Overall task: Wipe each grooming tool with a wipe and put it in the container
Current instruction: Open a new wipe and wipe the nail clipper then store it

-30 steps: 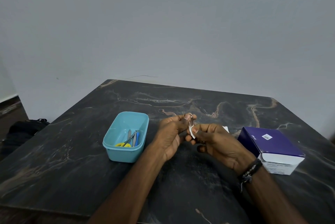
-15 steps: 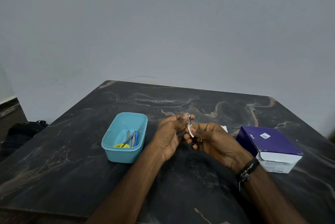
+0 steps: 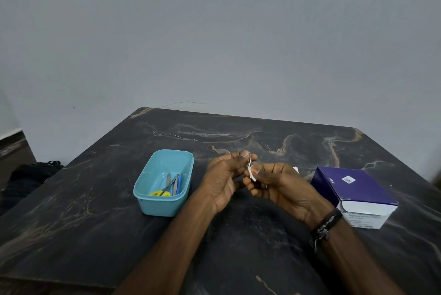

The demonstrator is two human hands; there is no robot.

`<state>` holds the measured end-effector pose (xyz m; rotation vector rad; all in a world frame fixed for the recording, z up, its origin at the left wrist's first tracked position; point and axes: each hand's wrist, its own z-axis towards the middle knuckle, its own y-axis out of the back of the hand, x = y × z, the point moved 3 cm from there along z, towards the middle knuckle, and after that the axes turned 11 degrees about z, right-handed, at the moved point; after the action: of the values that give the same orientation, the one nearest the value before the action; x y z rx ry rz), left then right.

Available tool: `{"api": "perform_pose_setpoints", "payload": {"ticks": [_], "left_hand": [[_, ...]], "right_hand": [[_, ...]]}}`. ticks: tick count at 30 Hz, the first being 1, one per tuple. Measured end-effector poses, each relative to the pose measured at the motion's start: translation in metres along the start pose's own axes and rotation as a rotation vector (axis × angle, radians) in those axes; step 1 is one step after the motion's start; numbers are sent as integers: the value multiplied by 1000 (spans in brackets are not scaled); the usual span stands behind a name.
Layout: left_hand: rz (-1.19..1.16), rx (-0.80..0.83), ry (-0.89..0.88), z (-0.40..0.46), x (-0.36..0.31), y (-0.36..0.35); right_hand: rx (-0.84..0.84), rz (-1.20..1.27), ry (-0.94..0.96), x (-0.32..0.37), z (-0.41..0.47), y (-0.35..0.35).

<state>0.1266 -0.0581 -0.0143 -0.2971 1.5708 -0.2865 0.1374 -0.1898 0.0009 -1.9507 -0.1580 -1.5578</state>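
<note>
My left hand (image 3: 223, 178) pinches a thin upright metal tool (image 3: 249, 159) between thumb and fingers over the middle of the table. My right hand (image 3: 279, 184) presses a small white wipe (image 3: 252, 174) against the tool's lower part; the two hands touch. What kind of tool it is cannot be made out. To the left stands a light blue container (image 3: 164, 181) holding yellow-handled scissors (image 3: 160, 193), a metal file and a blue-handled tool.
A purple and white box (image 3: 353, 193) lies to the right of my right hand. A scrap of white paper (image 3: 296, 170) shows just behind that hand. The dark marble table (image 3: 95, 211) ends at a grey wall. A black bag (image 3: 31, 173) lies on the floor at left.
Both hands stay together on the tool and wipe; the right hand's fingers have shifted slightly along the tool. Nothing else moved.
</note>
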Motion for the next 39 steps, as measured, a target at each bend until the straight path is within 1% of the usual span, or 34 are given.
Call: {"api": "perform_pose_setpoints", "payload": {"ticks": [3,6,9,12,15,21,27,34,36,39], "left_hand": [[27,-22,22,1,3,-1],[61,-75,-8,2,4,-3],[94,-137,-50,2,4,0],[101,-176,-55,2,4,3],[84,-156,-43,3,5,2],[13,-97,-10,3,3,0],[-50,-125,-49,2,1,0],[-4,-67,-36,2,2,-1],[-5,-77,-41,1,1,-1],[-21,-105,-49,0,-2,1]], "right_hand": [[-43,11,51,2,2,3],[-58,-64,84,4,1,6],[-43,-134,83,3,0,5],[-18,-192,56,2,0,4],[-36,-166,53,2,0,3],[-44,41,47,1,0,0],[-6,-65,7,2,-1,2],[-36,26,41,4,-1,2],[-39,-17,41,3,-2,3],[-45,-153,6,3,-4,3]]}}
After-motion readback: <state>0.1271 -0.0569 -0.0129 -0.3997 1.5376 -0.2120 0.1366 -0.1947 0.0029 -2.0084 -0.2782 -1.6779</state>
